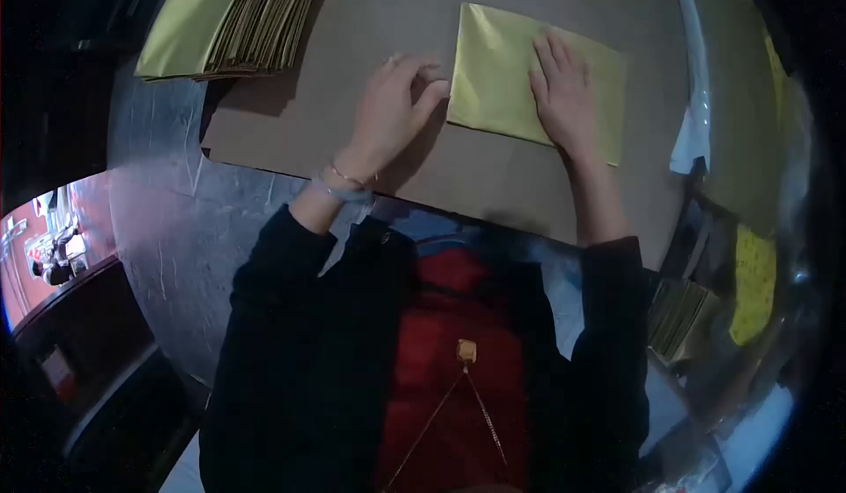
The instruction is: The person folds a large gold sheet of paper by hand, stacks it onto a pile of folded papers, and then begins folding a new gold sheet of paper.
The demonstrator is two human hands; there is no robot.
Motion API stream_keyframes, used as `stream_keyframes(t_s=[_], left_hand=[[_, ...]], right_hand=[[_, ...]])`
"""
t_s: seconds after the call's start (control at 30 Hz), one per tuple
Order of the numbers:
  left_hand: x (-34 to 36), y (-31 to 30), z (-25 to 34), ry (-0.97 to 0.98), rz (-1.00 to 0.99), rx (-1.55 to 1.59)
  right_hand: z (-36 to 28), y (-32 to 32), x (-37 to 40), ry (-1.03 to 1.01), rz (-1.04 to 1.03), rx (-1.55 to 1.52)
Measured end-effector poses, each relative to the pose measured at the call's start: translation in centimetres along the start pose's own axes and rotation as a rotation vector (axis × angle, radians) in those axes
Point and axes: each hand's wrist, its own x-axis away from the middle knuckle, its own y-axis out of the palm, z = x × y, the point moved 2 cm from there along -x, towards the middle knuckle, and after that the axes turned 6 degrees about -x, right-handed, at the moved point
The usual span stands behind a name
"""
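A flat yellow sheet or envelope [498, 70] lies on the brown board [379, 8]. My right hand [564, 92] rests flat on its right half, palm down, with the fingers stretched out. At the left edge of the yellow piece is my left hand [405, 96], its fingers curved and the thumb apart from them, with nothing visible in it. The fingertips of my left hand are partly hidden behind the hand. A thick stack of yellow-and-brown pieces [256, 22] stands at the board's upper left.
A pale plastic strip [693, 96] runs along the board's right side. Another stack of brown pieces [679, 317] is at the lower right, near a yellow patterned item [753, 286]. Dark furniture [88, 361] stands at the lower left, beyond the grey floor [194, 255].
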Motion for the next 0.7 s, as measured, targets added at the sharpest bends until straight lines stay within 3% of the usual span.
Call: stream_keyframes(t_s=[0.03, 0.13, 0.27, 0.53, 0.7], left_hand=[[1.7, 0.4, 0.3, -0.137, 0.112, 0.197], [4.7, 2.2, 1.1, -0.217, 0.08, 0.071], [4.8, 4.0, 2.1, -0.142, 0.214, -0.141], [3.9, 4.1, 1.9, -0.307, 0.084, -0.115], [3.7, 3.5, 1.6, -0.287, 0.063, -0.168]], right_hand=[[0.1, 0.1, 0.1, 0.0, -0.01, -0.008], [-0.2, -0.3, -0.1, -0.007, -0.003, -0.019], [0.1, 0.0, -0.2, -0.023, 0.013, 0.011], [-0.1, -0.2, -0.1, -0.02, 0.047, 0.054], [0.0, 0.0, -0.1, -0.01, 0.048, 0.012]])
